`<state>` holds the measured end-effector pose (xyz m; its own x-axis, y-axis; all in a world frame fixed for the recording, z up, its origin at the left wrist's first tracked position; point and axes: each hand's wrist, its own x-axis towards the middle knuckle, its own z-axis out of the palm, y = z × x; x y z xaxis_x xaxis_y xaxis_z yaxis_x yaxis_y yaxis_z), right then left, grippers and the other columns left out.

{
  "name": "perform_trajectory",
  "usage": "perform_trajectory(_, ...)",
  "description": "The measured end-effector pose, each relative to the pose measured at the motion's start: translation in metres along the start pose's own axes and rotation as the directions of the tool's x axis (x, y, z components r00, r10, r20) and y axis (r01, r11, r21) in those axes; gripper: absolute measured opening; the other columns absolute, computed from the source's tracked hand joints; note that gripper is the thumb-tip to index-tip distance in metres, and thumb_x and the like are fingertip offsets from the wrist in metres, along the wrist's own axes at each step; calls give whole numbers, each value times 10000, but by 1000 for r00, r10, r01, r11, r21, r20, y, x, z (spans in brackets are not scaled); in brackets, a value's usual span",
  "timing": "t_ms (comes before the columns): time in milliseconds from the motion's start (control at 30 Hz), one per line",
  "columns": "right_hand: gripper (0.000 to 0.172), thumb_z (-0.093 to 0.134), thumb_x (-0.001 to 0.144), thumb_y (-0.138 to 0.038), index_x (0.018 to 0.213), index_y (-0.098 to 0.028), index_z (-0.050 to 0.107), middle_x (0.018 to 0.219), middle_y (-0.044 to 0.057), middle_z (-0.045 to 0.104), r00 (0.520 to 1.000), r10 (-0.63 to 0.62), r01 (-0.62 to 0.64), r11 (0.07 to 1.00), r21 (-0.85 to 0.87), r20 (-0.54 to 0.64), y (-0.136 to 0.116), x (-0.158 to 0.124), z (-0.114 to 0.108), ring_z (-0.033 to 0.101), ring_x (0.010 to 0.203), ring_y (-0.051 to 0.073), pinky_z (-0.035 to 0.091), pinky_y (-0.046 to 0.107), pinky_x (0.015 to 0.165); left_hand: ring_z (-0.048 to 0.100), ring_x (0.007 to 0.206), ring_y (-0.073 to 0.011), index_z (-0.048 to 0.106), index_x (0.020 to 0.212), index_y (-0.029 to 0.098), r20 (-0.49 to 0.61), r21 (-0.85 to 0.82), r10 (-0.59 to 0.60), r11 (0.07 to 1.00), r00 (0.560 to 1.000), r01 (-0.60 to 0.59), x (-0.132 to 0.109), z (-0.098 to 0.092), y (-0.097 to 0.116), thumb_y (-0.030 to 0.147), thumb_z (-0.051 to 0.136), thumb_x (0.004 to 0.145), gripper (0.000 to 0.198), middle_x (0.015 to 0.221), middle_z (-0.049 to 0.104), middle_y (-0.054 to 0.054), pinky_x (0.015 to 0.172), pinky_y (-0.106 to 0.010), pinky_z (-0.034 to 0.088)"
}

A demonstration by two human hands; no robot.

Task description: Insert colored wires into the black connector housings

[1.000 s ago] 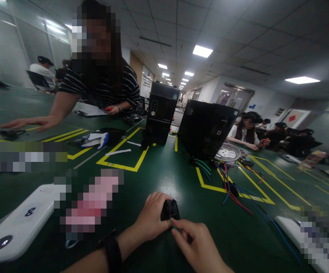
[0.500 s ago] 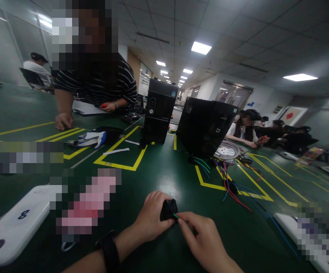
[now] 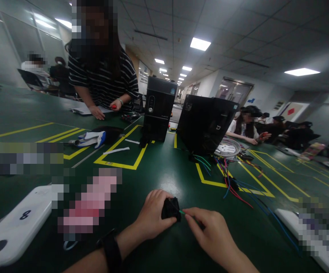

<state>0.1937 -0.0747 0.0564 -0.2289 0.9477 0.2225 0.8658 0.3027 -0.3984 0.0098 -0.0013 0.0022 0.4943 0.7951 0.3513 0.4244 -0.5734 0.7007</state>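
The left hand clasped a black component; the right hand, at the component's four o'clock, pinched a green wire.

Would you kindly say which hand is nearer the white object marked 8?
Left. The left hand, holding a black part, is right of the white object; the right hand, pinching a green wire, is farther right.
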Motion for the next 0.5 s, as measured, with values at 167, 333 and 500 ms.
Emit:
perform_trajectory(167,255,469,881,-208,1018,-236,682,932,25,727,992,-77,78,997,11,-95,-4,-3,15,679,813,171,483,252,726,498,924,-248,526,969,215,9,30,3,1000,1000,-3,0,1,1,226,704,649,366,958,559,-34,825,-372,369)
perform_trajectory(333,287,460,882,-184,1082,-241,657,888,21,726,979,-199,201,978,-57,37,-7,-5,15,673,762,171,475,263,692,499,915,-244,524,965,221,-1,21,11,1000,1000,-11,0,2,-1,207,692,638,368,945,556,-29,823,-366,370)
perform_trajectory(500,273,471,884,-194,1060,-280,662,930,5,725,988,-105,119,985,-124,115,-1,-3,-2,674,813,172,467,246,715,500,930,-246,523,986,236,6,6,5,1000,1000,-5,-1,1,-2,234,697,651,377,967,557,-27,825,-366,373)
